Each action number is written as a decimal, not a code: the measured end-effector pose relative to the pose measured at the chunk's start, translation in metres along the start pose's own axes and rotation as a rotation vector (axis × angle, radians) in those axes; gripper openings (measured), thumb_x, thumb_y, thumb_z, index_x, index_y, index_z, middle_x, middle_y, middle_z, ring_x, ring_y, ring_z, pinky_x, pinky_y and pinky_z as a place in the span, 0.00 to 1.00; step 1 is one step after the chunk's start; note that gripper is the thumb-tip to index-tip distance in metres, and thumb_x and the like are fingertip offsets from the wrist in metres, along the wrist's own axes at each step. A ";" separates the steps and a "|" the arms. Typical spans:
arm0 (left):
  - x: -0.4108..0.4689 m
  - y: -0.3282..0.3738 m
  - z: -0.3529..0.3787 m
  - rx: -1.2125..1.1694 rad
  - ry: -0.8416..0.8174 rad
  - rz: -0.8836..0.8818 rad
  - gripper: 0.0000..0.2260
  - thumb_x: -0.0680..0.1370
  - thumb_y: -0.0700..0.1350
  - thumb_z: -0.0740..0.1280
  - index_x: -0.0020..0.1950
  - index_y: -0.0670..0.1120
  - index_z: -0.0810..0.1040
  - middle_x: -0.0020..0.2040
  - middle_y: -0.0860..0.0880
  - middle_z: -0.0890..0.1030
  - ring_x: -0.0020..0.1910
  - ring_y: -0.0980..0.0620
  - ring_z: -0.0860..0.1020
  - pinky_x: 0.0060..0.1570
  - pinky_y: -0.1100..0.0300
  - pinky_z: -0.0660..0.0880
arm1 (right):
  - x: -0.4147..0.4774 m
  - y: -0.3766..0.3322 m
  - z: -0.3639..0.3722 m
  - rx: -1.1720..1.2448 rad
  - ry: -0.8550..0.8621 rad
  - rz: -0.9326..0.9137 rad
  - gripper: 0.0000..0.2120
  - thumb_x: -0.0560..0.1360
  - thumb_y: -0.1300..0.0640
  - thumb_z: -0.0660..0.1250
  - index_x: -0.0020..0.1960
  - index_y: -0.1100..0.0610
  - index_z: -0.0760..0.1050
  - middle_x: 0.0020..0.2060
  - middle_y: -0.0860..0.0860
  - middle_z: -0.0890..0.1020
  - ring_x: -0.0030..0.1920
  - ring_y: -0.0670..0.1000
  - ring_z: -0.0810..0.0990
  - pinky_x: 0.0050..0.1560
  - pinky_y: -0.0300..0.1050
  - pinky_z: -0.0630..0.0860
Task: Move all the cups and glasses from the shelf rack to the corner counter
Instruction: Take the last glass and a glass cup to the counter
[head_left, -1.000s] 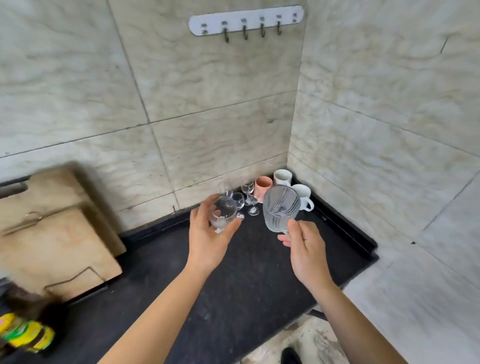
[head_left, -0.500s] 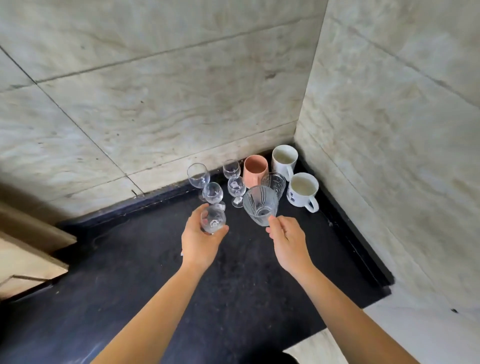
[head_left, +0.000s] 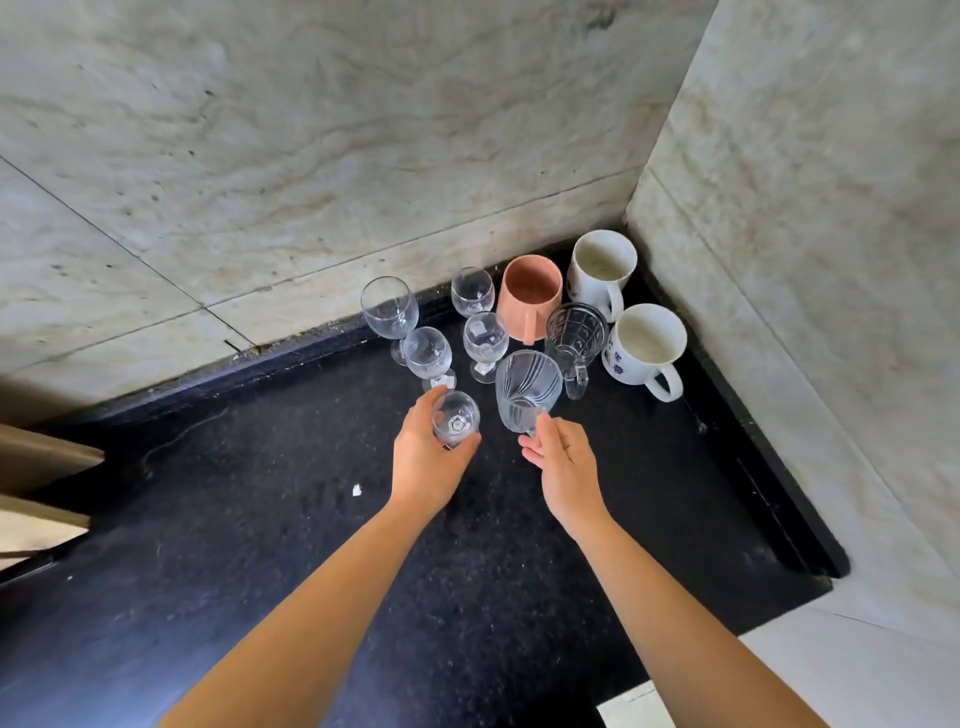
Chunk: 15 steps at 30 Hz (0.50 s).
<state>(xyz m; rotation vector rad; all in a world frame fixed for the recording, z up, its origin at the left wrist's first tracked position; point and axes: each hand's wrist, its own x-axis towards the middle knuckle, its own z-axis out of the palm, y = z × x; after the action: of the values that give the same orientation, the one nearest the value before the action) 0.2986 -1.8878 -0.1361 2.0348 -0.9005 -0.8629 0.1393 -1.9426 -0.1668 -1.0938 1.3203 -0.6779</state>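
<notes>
Over the black corner counter (head_left: 260, 519), the left hand (head_left: 426, 462) is wrapped around a small stemmed glass (head_left: 455, 418) while the right hand (head_left: 563, 467) pinches a ribbed glass mug (head_left: 527, 395) by its handle.

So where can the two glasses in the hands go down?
Bare black counter spreads left of the left hand, and right of the right hand toward the raised edge. The corner is crowded: stemmed glasses, pink cup, white mugs.
</notes>
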 end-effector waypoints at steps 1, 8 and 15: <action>0.004 0.000 0.001 0.000 -0.003 0.001 0.31 0.71 0.45 0.77 0.72 0.52 0.70 0.62 0.54 0.79 0.60 0.56 0.77 0.56 0.66 0.73 | 0.003 0.000 0.002 0.014 0.000 0.005 0.16 0.85 0.51 0.58 0.40 0.55 0.72 0.54 0.58 0.75 0.55 0.52 0.84 0.53 0.44 0.80; 0.021 0.001 0.004 0.021 -0.058 0.014 0.31 0.74 0.45 0.75 0.74 0.54 0.66 0.66 0.52 0.77 0.63 0.54 0.76 0.58 0.61 0.73 | 0.017 0.004 0.006 0.022 0.045 0.014 0.12 0.85 0.52 0.59 0.45 0.52 0.75 0.57 0.55 0.73 0.58 0.57 0.82 0.58 0.48 0.81; 0.011 0.000 0.000 0.238 -0.044 0.067 0.38 0.75 0.50 0.73 0.79 0.54 0.57 0.70 0.50 0.72 0.67 0.48 0.71 0.62 0.51 0.73 | 0.015 0.004 0.001 -0.271 0.027 0.061 0.20 0.84 0.47 0.58 0.46 0.62 0.77 0.48 0.56 0.79 0.54 0.57 0.81 0.61 0.61 0.77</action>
<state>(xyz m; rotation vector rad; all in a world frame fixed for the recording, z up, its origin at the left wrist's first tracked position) 0.3045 -1.8970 -0.1388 2.1796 -1.1351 -0.7977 0.1427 -1.9542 -0.1765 -1.2586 1.4928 -0.4789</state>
